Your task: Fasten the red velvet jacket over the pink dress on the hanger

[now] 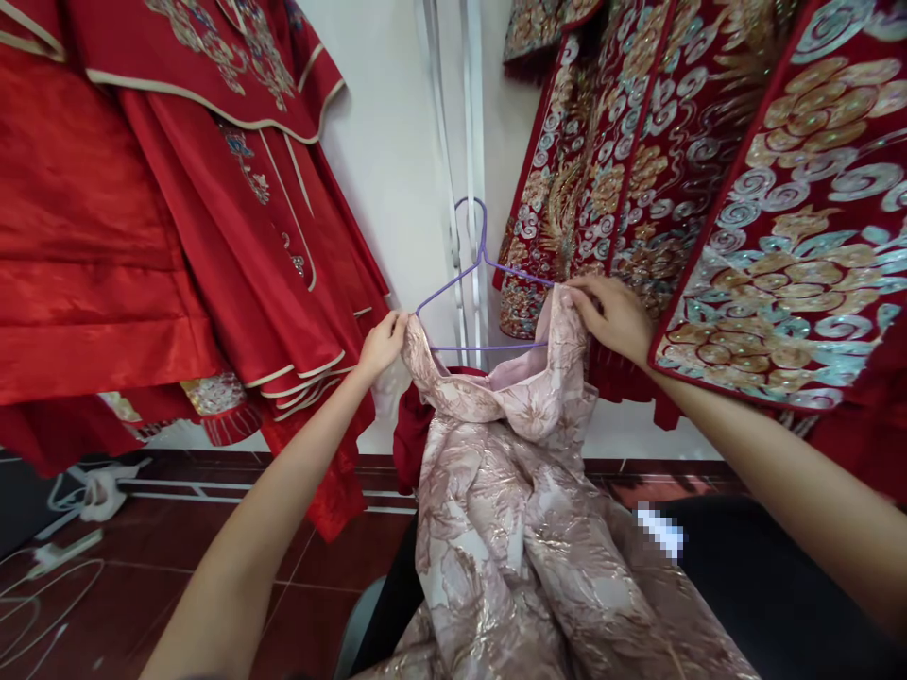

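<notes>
A pale pink dress (488, 510) with a shiny leaf pattern hangs on a thin purple hanger (453, 281), its skirt spread toward me over my lap. My left hand (385, 343) pinches the dress's left shoulder strap at that end of the hanger. At the opposite end, my right hand (613, 316) grips the right strap, fingers over the top and thumb in front. The hanger's hook stands up in front of white metal uprights; whether it rests on anything I cannot tell. Dark red cloth (412, 439) shows behind the bodice.
Red garments with cream edging (233, 208) hang on the left. Dark red embroidered garments (800, 236) hang close by my right arm. A white metal rack (473, 142) stands against the wall. A power strip (67, 552) and cables lie on the tiled floor at lower left.
</notes>
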Demonstrator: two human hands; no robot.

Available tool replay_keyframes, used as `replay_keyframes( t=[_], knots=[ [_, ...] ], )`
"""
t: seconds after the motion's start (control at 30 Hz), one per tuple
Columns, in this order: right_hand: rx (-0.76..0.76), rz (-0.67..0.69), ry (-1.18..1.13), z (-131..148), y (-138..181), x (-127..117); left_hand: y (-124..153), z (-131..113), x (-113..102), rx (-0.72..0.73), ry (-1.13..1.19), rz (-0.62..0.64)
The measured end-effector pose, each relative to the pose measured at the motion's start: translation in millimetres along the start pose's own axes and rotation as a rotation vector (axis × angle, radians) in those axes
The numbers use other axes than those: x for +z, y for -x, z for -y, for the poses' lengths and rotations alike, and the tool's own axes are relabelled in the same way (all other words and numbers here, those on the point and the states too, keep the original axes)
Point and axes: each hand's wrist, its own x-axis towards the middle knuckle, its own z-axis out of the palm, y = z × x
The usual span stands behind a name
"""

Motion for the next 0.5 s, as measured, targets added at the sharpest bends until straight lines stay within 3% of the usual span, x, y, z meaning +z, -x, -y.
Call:
replay_keyframes(
  t=[0.1,0.23,0.33,0.4,0.5],
  knots=[
    [0.03,0.054,-0.039,1.4,6.0,4.4,4.2,11.1,-1.0,-0.079,0.177,0.005],
    [0.121,-0.186,-0.167,-6.0,27.5,14.0,13.7,28.5,6.3,-0.337,0.468,0.072],
    [0.384,-0.298,-0.422,-18.8,60.8,24.3,27.2,47.9,16.4,-0.469,0.47,0.137],
    [0.602,-0.189,-0.744,-29.1,85.5,32.0,37.4,60.5,25.7,-0.466,0.408,0.182],
    [0.822,0.152,-1.018,-40.8,112.5,45.5,48.0,72.8,42.5,-0.298,0.293,0.186]
  ],
)
